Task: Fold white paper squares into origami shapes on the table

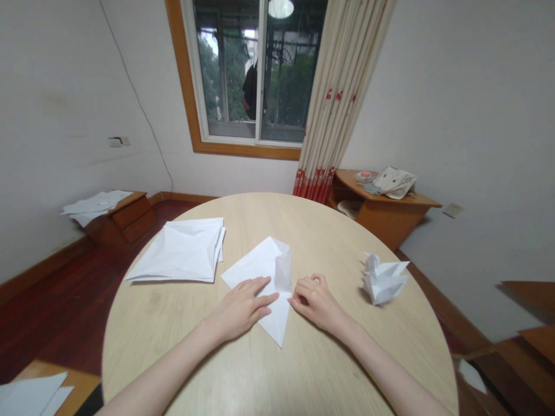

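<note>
A white sheet of paper, partly folded with one flap standing up at its right side, lies in the middle of the round wooden table. My left hand rests flat on the sheet's near part, fingers stretched to the right. My right hand sits at the sheet's right edge with fingers curled, its fingertips touching the paper by the fold.
A stack of white sheets lies on the table's left. Folded paper figures sit at the right. A low wooden cabinet with papers stands at left, a corner table with a bag behind right. Loose papers lie bottom left.
</note>
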The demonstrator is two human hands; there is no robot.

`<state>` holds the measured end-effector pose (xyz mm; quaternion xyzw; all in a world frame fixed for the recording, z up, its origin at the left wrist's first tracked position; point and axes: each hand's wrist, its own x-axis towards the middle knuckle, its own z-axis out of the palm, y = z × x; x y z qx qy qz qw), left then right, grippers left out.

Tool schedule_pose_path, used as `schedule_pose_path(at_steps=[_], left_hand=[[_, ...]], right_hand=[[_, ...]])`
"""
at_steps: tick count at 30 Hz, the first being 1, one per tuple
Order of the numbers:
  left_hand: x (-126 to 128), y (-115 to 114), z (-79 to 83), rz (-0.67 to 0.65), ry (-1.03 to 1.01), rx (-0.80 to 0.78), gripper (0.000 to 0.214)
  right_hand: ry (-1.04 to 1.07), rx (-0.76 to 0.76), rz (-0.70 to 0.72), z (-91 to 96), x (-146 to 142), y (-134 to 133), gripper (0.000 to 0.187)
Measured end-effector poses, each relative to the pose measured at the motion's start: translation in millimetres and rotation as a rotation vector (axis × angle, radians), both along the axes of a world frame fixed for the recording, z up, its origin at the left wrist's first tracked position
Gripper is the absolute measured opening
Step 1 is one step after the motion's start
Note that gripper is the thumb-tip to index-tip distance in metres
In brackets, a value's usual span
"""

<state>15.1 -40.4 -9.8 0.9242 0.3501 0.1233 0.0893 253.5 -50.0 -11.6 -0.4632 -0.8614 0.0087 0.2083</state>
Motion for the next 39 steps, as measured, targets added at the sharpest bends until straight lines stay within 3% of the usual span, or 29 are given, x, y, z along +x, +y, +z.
schedule_pose_path(at_steps=[9,39], left_hand=[[-3,4,1.8,-0.014,0.045,-0.103,0.039],[-10,10,12.2,-0.010,0.178,-0.182,0.041]], right_hand=[[0.057,-0.089,0.086,5.6,-6,-7,0.023],[0.158,-0.327,0.241,12.7,-18,-29,0.026]])
